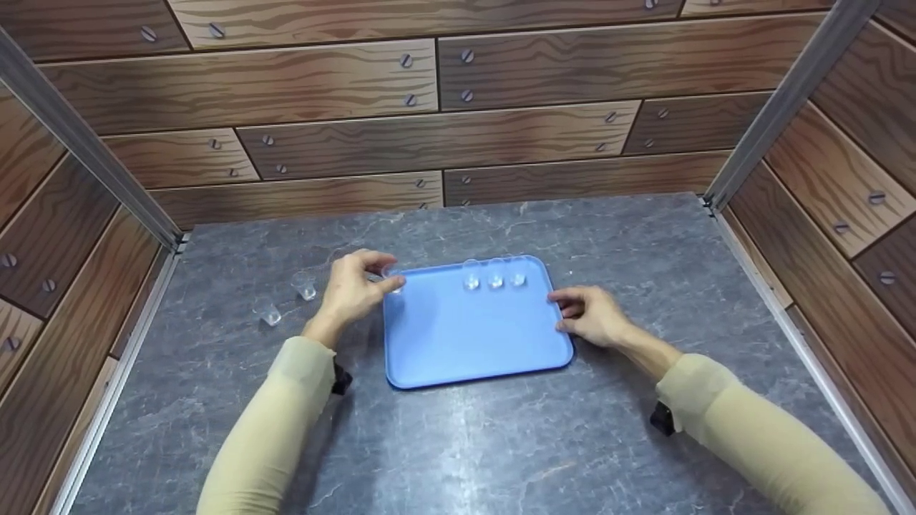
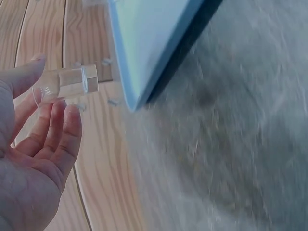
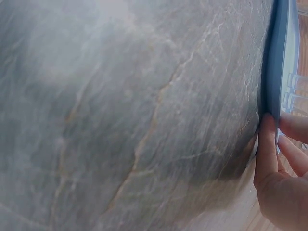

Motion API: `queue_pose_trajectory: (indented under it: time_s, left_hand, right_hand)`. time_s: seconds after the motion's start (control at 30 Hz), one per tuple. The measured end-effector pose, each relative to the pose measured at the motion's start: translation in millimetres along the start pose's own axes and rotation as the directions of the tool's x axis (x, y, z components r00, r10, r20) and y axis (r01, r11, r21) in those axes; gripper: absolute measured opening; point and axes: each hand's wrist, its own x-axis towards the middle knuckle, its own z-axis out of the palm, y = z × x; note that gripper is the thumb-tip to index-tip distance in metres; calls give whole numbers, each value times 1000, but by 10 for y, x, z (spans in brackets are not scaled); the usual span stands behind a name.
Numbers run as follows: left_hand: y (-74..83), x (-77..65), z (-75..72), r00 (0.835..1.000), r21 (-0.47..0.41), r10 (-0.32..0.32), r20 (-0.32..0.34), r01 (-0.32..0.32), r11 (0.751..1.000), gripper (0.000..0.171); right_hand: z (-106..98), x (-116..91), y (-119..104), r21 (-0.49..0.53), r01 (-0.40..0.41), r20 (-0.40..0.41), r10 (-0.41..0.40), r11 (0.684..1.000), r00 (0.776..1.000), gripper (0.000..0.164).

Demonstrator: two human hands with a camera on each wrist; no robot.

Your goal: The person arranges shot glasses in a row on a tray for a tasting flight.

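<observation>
My left hand (image 1: 352,286) pinches a small clear shot glass (image 2: 72,83) by its upper part, between thumb and fingers. In the head view that glass is at the far left corner of the blue tray (image 1: 465,336), partly covered by the fingers. The right hand (image 1: 595,316) grips the tray's right rim, with the rim between its digits in the right wrist view. Three clear shot glasses stand in a row near the tray's far right corner: one glass (image 1: 471,280), a middle glass (image 1: 495,279) and a right glass (image 1: 517,277).
Left of the left hand, two more clear glasses are on the grey marbled table (image 1: 465,443): a farther glass (image 1: 305,287) and a nearer glass (image 1: 268,312). Wood-patterned walls (image 1: 343,86) enclose the back and both sides, with metal posts at the corners.
</observation>
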Motion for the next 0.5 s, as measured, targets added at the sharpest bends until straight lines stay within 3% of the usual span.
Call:
queue_pose_trajectory:
  time_s: [0.27,0.5]
  left_hand:
    - [103,82,265,997,6,18,70,-19,1000,37]
    - [184,155,463,994,5,-9,107,8,1000,39]
  right_hand:
    - [-1,0,6,-16,14,1,-14,1000,1000,52]
    - [17,1,-17,12,12,7,-12,1000,1000,52]
